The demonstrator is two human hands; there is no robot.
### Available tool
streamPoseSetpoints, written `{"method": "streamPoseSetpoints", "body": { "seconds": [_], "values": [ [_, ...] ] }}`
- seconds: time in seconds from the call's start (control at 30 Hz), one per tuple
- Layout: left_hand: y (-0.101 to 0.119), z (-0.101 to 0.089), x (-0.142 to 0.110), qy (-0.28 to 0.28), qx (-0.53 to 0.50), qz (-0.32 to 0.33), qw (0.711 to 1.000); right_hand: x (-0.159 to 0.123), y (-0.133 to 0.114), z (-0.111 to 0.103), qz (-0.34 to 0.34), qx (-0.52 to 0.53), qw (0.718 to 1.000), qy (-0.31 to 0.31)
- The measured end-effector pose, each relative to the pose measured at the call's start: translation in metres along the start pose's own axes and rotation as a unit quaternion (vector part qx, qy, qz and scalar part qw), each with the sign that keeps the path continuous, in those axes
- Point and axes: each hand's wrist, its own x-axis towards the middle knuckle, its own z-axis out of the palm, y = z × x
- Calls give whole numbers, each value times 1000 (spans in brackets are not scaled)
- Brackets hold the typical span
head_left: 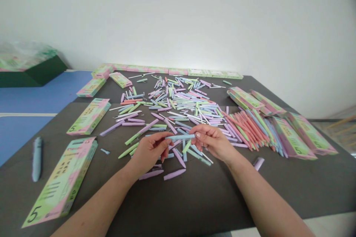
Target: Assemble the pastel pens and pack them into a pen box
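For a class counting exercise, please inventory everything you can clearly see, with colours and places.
Held pen part: one, light blue, between both hands
Loose pen parts: many, mostly purple, blue, green, white, table centre
Lined-up pens: many, coral, green, blue, purple, right of centre
Boxes: over a dozen, green and pink, left, right and far edges
Pen-shaped piece: one, blue, far left
Small piece: one, blue, beside nearest box
Table: one, dark grey, underneath
Crate: one, dark green, upper left
Wall: one, white, behind
Left hand, right hand: two, bare, centre

A dark table point(200, 207) carries scattered pen parts point(174, 174) and printed boxes point(88, 117).
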Motion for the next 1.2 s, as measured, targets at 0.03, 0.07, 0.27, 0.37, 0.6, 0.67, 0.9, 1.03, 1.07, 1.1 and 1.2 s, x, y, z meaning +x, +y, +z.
{"method": "streamPoseSetpoints", "body": {
  "seconds": [0.03,0.07,0.27,0.37,0.6,0.67,0.9,1.03,1.07,1.1,1.2],
  "values": [
    [0,0,0,2,-2,3,1000,0,0,0,3,-6,1000,2],
    [0,0,1,1,-4,6,1000,1,0,0,5,-17,1000,3],
    [5,-1,0,-6,-31,35,999,5,3,0,25,-86,996,20],
    [8,-2,-2,-4,-52,50,997,6,5,-2,50,-84,995,15],
    [6,-4,-3,-2,-62,69,996,5,11,-1,91,-74,993,-30],
    [5,-4,-3,-3,-69,67,995,5,14,0,102,-61,992,-45],
    [7,-1,-5,-13,-79,77,994,6,19,5,139,-22,989,-54],
    [8,-3,-4,26,-63,96,993,5,16,4,139,-25,987,-81],
    [8,-3,-4,32,-66,101,992,5,16,4,135,-33,986,-88],
    [8,-4,-3,35,-68,104,992,5,15,5,128,-43,986,-94],
    [8,-6,-2,34,-69,105,991,5,13,6,113,-73,984,-114]
  ]
}}
